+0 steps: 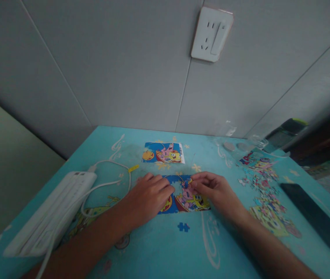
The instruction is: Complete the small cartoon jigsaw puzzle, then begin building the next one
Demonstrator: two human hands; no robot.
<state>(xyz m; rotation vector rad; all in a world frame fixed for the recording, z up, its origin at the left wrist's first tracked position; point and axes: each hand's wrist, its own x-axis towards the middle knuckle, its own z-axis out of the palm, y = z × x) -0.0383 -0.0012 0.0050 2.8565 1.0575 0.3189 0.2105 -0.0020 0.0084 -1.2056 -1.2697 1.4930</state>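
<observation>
The jigsaw puzzle [186,198] lies flat on the turquoise tabletop [165,248], near the middle, partly assembled. The left hand [149,195] rests palm down on the puzzle's left portion, fingers extended and held close together. The right hand [211,190] rests on the right portion, with thumb and forefinger pinching a small blue puzzle piece [186,183] at the puzzle's upper edge. One loose blue piece [183,227] lies on the tabletop just in front of the puzzle. A reference picture [163,152] lies beyond the puzzle, apart from it. A white power strip [54,211] with its cable sits to the left. Loose puzzle pieces [266,201] are scattered to the right, beside a black phone [313,217].
</observation>
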